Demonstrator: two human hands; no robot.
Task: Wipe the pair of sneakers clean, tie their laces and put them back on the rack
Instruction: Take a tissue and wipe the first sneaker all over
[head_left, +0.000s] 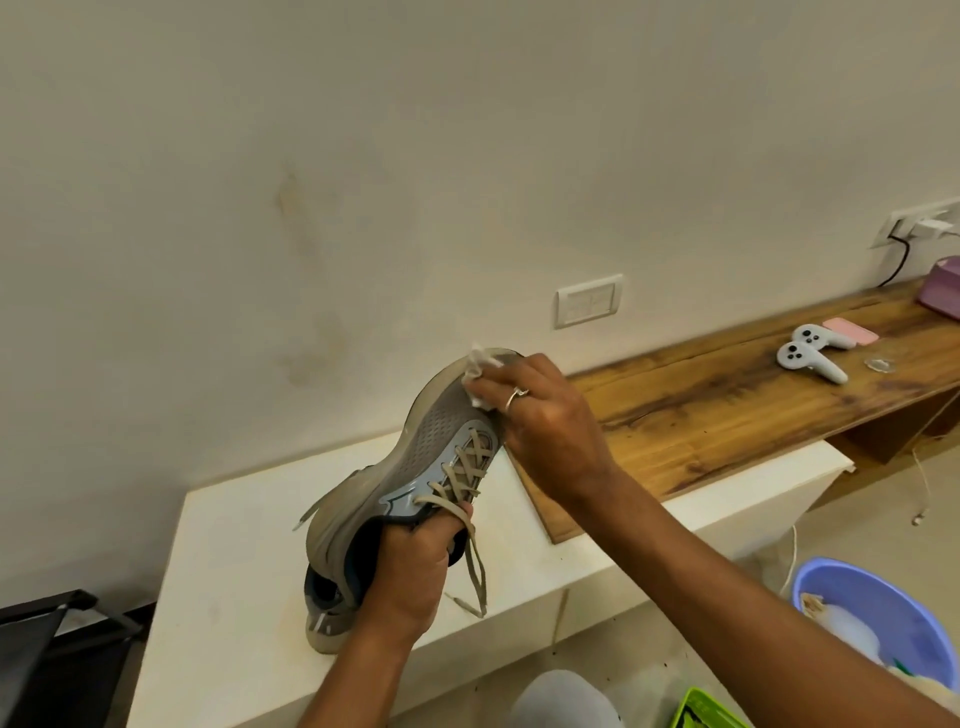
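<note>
Above the middle of the white cabinet (234, 571), my left hand (410, 577) grips the sneaker (415, 457) by its collar. Its long axis runs up and away to the toe, where my right hand (545, 415) holds a wipe (480, 371) against it.

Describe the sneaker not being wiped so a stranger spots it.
On the white bench by the wall, near its front edge, sits a grey sneaker, partly hidden behind the left hand. Unlike the lifted sneaker that hand grips while the right hand wipes it with a cloth, this one lies unheld.
</note>
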